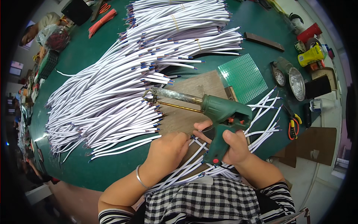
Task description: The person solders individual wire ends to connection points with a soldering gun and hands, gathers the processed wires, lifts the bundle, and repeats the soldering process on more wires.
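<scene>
My right hand (235, 146) is wrapped round the handle of a green soldering gun (223, 112). The gun's long metal barrel and the thin brass-coloured tube below it point left, over the cable ends. My left hand (167, 149) is closed, its fingertips pinching the dark wire end of a white cable (199, 145) just left of the gun's handle. The exact grip is partly hidden by the fingers. More white cables (186, 168) lie under both hands, across my lap and off to the right. A brown board (186, 87) lies beneath the gun.
A large heap of white cables (93, 100) with blue and brown wire ends covers the green table's left and back. To the right are a green gridded mat (242, 78), a metal dish (297, 84), pliers (294, 125) and a yellow bottle (311, 55). A dark bar (264, 41) lies behind.
</scene>
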Tool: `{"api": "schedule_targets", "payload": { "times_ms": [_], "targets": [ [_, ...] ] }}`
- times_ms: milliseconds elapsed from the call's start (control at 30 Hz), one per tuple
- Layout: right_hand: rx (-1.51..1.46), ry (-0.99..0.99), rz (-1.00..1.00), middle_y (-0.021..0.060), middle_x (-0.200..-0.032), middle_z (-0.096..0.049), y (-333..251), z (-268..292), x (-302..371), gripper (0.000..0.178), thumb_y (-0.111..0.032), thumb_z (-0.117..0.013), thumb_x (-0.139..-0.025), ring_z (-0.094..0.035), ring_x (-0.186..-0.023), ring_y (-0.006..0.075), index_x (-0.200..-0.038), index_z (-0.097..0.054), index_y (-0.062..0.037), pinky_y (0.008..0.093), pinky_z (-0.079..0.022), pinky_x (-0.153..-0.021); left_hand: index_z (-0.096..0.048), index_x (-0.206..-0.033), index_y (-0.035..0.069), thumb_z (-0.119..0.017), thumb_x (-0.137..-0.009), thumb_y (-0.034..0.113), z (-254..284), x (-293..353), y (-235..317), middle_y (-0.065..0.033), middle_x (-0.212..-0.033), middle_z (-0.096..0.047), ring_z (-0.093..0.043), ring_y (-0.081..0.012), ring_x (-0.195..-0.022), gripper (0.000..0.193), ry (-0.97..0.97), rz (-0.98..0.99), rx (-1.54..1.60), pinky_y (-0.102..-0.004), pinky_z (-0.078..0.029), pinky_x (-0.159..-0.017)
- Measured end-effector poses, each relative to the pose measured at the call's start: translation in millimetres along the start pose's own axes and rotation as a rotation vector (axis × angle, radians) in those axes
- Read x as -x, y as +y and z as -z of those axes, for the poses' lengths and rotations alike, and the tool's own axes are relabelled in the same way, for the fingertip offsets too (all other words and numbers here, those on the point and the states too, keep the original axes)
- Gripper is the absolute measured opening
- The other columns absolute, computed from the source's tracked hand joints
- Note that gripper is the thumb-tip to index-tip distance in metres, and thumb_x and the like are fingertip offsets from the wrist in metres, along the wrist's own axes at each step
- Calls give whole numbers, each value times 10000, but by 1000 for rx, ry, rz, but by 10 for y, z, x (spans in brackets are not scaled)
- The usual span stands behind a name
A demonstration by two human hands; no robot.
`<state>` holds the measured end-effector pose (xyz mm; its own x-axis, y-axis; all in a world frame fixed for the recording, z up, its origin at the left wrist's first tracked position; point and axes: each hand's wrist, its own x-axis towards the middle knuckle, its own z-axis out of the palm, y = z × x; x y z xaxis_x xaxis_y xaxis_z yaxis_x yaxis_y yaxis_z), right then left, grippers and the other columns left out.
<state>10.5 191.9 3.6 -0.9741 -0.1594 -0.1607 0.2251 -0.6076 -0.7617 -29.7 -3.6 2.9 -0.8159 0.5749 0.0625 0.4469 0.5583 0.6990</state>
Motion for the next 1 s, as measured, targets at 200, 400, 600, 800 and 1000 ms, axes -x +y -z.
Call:
{"api": "schedule_targets", "payload": {
  "times_ms": [200, 400, 600, 800, 1000],
  "targets": [
    [-13, 12, 3, 242, -1188, -537, -14, -25, 5, 567, -289, -538, -912, -475, -1217, 343, -1355, -327, -4, 545, -340, -1059, -636, -884, 40, -691, -726, 12, -32, 33, -16, -86, -773, -589, -591, -266, -667, 170, 118, -33, 42, -335, -486, -577],
    [12, 1, 15, 244, -1184, -539, 10, -6, -1, 562, -288, -536, -914, -481, -1212, 337, -1353, -334, -1, 526, -357, -1056, -632, -975, 41, -612, -745, 54, -13, 84, -67, -78, -827, -568, -598, -237, -699, 232, 69, -256, -88, -325, -493, -557],
    [-12, -5, 40, 167, -1220, -567, 16, -12, 6, 475, -255, -504, -923, -506, -1158, 201, -1285, -432, 43, 332, -368, -1008, -631, -1016, 38, -596, -755, 70, 56, 78, 2, -79, -892, -585, -597, -233, -712, 265, -68, -303, -282, -313, -500, -577],
    [-5, 27, 16, 242, -1187, -538, 31, 0, 13, 544, -270, -525, -918, -472, -1221, 338, -1348, -332, 2, 524, -357, -1057, -651, -972, 38, -677, -694, -12, 1, 6, -187, -87, -813, -610, -598, -241, -660, 283, 33, -267, 9, -323, -491, -569],
    [-14, 28, 9, 230, -1195, -541, 42, 3, -13, 537, -261, -524, -915, -460, -1240, 337, -1345, -334, -2, 524, -351, -1059, -649, -968, 36, -697, -672, -38, 18, -1, -167, -77, -782, -602, -596, -234, -652, 308, 68, -280, 96, -323, -483, -558]
  ]
}}
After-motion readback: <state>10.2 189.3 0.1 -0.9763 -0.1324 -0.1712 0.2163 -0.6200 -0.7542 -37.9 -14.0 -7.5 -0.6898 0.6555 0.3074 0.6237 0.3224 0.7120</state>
